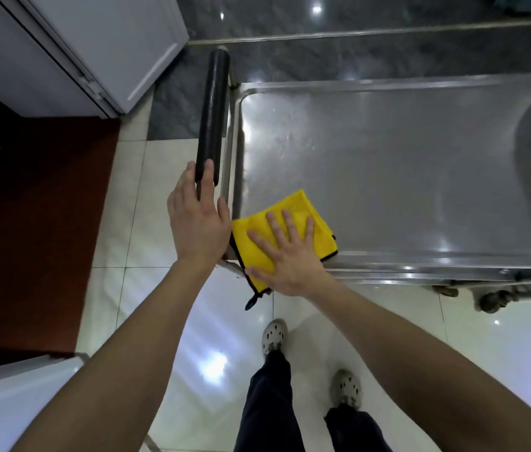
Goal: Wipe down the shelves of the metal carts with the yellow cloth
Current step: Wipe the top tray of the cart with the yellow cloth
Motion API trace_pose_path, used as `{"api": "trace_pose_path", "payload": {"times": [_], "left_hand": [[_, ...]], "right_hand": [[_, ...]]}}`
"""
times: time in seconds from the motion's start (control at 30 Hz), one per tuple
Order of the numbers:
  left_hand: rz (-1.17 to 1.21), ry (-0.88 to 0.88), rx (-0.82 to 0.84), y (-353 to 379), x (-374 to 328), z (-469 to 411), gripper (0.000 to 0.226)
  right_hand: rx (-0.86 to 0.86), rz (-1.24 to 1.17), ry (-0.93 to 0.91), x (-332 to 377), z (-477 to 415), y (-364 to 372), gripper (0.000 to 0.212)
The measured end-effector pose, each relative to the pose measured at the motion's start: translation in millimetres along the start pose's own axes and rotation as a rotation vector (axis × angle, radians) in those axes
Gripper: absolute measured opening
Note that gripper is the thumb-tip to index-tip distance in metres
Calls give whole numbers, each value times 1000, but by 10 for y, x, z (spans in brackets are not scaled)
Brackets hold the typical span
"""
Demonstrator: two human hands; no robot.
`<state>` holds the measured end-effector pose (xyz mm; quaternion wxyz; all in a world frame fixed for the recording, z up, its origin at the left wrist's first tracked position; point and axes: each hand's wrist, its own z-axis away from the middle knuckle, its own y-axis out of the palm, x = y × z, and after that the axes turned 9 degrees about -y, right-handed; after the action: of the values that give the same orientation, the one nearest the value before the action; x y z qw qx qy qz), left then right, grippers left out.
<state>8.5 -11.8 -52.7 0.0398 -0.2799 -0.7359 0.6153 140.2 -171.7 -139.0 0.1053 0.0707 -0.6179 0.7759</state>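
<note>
From the head view, looking down, a metal cart [397, 84] stands on a glossy tiled floor [159, 321], its steel top shelf [388, 164] wet-looking and catching glints of light. The cloth [295, 203], yellow with a dark edge, lies folded on the near left corner of that shelf, and its near part hangs over the shelf's rim, with a small black loop [252, 301] dangling below. The right hand [285, 256] lies flat on the cloth, palm down, fingers straight and spread, gripping nothing. The left hand [197, 220] is also open, fingers straight and together, stretched towards the near end of the handle [213, 109], a black padded bar at the cart's left end; the fingertips overlap that end, but whether they touch it cannot be told. Both forearms are bare. One caster [492, 301] shows under the cart's near edge at the right. A curved grey shape at the shelf's far right is cut off by the frame and cannot be made out. A dark red mat [35, 207] covers the floor at the left, beside a white cabinet [78, 44]. Below the arms are dark trousers [267, 402] and two pale perforated shoes [273, 336] on the tiles
</note>
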Motion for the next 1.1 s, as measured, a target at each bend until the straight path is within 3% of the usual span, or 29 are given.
{"api": "trace_pose_path", "payload": {"times": [0.1, 0.17, 0.2, 0.27, 0.37, 0.47, 0.57, 0.67, 0.77, 0.93, 1.0, 1.07, 1.1], "left_hand": [[-164, 190, -33, -33, -62, 99, 59], [-101, 417, -1, 41, -172, 302, 50], [-66, 431, 83, 90, -229, 412, 49], [-69, 240, 330, 187, -318, 559, 56], [-184, 8, 549, 337, -313, 619, 64], [-179, -10, 579, 355, -287, 621, 48], [-187, 52, 567, 268, -260, 800, 29], [-15, 56, 547, 126, -269, 1190, 29], [202, -85, 617, 11, -353, 1617, 22], [483, -382, 701, -137, -575, 2141, 29], [626, -480, 736, -191, -654, 2308, 36], [766, -566, 783, -260, -744, 2440, 40], [824, -603, 808, -277, -780, 2492, 40]], "right_hand": [[42, -68, -14, 9, 273, -65, 78], [-90, -192, -7, -126, 253, -263, 66], [-204, -196, 22, -233, 202, -340, 60], [-226, -152, 116, -468, 100, -477, 66], [17, -108, 153, -687, -21, -563, 70], [48, -48, 115, -684, 115, -566, 47], [-108, -202, 106, -592, 592, -520, 36], [-222, -277, 118, -535, 1239, -408, 30], [-204, -364, 179, -558, 1747, -241, 32], [-179, -976, 461, -637, 2193, -110, 56], [-258, -931, 530, -608, 2266, -77, 63], [-324, -744, 536, -509, 2304, -67, 53], [-296, -784, 493, -433, 2314, -63, 45]]}}
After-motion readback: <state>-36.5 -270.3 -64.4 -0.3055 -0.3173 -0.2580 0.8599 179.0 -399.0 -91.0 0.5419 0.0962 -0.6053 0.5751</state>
